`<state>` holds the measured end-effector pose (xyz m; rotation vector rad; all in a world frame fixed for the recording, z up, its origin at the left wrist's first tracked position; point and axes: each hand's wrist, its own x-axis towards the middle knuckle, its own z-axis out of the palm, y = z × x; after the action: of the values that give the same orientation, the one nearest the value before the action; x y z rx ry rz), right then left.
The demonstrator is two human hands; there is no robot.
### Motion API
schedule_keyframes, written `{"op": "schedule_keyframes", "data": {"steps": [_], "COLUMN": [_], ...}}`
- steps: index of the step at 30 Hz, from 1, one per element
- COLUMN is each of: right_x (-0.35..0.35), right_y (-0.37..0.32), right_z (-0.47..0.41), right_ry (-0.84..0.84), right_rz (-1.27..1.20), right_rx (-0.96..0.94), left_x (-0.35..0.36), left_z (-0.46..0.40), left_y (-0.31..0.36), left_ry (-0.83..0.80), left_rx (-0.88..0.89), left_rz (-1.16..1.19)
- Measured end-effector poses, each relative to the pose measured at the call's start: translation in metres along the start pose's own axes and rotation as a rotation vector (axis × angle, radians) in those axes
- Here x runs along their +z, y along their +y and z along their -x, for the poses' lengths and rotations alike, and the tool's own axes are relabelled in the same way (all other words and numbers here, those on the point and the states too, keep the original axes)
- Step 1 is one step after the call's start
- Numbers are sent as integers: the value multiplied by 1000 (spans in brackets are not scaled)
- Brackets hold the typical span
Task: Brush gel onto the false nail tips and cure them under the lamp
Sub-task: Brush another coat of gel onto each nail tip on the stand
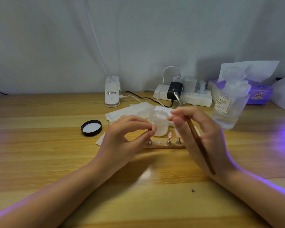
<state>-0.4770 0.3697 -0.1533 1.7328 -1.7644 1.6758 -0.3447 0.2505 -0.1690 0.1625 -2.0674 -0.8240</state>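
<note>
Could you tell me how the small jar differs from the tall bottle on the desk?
The jar is short, open, holding milky white content; the bottle is tall, capped, labelled, holding clear liquid. The jar stands between the hands, the bottle further right. Both stand upright and are see-through.

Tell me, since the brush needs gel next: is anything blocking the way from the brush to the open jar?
Nothing visible does. The jar stands open between both hands, its lid lying off to the left, and the brush in the right hand is just beside it.

Glossy varnished wooden table (pixel 56 162), clear plastic jar (pixel 159 119), shiny metal nail stands (pixel 169 142).
</note>
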Motion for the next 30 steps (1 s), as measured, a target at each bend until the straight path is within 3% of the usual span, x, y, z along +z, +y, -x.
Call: {"op": "schedule_keyframes", "data": {"steps": [5, 8, 15, 19, 23, 30], "right_x": [-11, -12, 0, 13, 22, 14], "right_y": [-1, 7, 22, 26, 24, 25], "right_z": [-22, -40, -73, -78, -82, -86], "right_ry": [74, -2, -257, -310, -356, -284], "right_rz": [-248, -174, 155, 287, 260, 151], "right_rx": [295, 411, 323, 289, 286, 330], "left_x": [-2, -2, -3, -4, -3, -3], "left_z": [0, 0, 0, 0, -1, 0], "left_y": [-1, 0, -2, -3, -1, -2], "left_ry": [11, 15, 9, 13, 23, 25], "left_rx": [-120, -154, -146, -136, -128, -147], "left_rz": [54, 59, 58, 57, 62, 62]}}
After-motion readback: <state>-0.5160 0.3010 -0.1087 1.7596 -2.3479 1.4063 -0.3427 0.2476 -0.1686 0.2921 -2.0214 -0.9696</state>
